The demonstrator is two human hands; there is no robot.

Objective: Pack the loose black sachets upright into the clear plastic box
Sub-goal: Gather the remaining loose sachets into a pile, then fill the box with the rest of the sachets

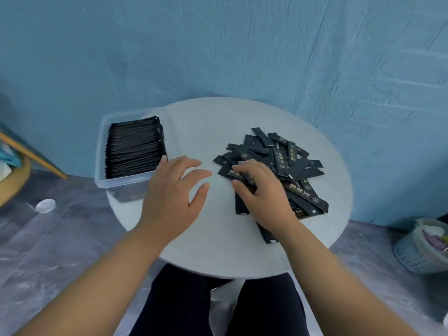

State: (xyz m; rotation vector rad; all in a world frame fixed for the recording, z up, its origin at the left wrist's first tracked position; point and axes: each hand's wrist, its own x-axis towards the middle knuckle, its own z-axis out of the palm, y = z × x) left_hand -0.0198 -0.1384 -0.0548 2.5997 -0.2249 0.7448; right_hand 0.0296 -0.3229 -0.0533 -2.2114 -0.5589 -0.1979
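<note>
A clear plastic box stands at the left edge of the round white table, holding a dense row of black sachets set on edge. A loose pile of black sachets with gold print lies on the table's right half. My right hand is on the pile's near-left part, its fingers curled round several sachets. My left hand hovers over the bare tabletop between box and pile, fingers spread and holding nothing, its fingertips close to the box's near right corner.
A blue wrinkled cloth backdrop hangs behind the table. On the grey floor there is a small white round lid at left and a pale perforated basket at right. A wooden-framed object is at the far left. My dark-trousered lap is under the table's near edge.
</note>
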